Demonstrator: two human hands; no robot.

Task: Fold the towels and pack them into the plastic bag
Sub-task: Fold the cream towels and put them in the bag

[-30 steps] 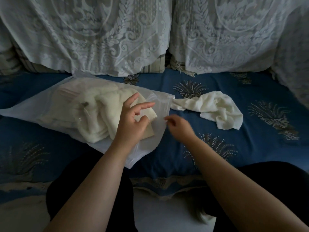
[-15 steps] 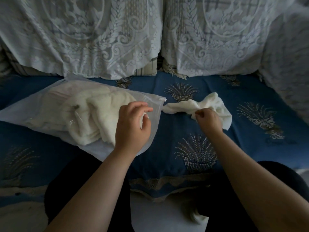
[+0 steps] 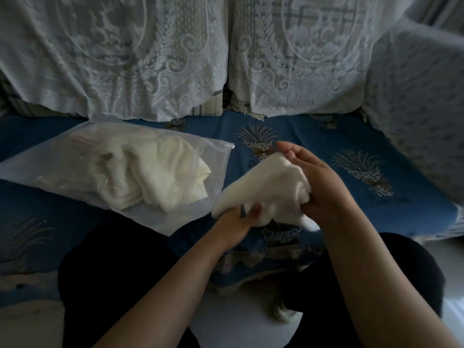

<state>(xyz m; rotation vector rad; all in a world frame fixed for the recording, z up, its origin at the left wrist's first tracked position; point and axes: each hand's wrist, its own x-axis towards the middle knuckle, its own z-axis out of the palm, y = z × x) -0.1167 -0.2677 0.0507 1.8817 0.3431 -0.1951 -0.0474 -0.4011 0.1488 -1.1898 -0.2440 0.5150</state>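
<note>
With our left hand (image 3: 236,217) and right hand (image 3: 317,182) both gripping the bunched cream towel (image 3: 261,187) just right of the clear plastic bag (image 3: 216,156) of towels, we risk a lopsided fold that snags on its mouth.

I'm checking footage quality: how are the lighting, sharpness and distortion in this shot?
Head view: dim and underexposed; motion blur on the towel and both the left hand and right hand; wide-angle bending at the edges; soft sheen on the plastic bag, no harsh glare.

Head-worn view, forward and downward
</note>
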